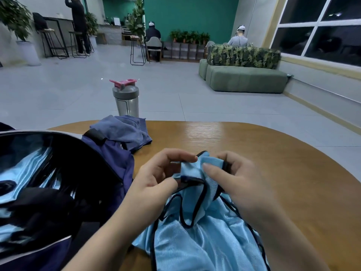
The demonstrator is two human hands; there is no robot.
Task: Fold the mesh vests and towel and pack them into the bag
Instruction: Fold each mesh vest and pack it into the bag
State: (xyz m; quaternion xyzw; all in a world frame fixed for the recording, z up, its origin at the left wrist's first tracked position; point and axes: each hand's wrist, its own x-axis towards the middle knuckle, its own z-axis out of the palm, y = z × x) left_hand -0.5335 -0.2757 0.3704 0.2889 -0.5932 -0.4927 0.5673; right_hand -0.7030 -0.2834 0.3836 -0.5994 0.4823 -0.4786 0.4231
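A light blue mesh vest [205, 237] with black trim lies bunched on the wooden table in front of me. My left hand [158, 178] pinches one shoulder strap of it between thumb and fingers. My right hand [236, 180] pinches the other strap end just to the right, both lifted a little off the table. The dark navy bag [109, 165] stands open at the left, with light blue mesh fabric [27, 173] inside it. A crumpled blue towel [127, 130] lies behind the bag near the table's far edge.
A grey shaker bottle [126, 100] with a pink lid stands at the far edge of the round wooden table [273, 163]. Beyond are a tiled floor, a green sofa [246, 79], stools and several people far off.
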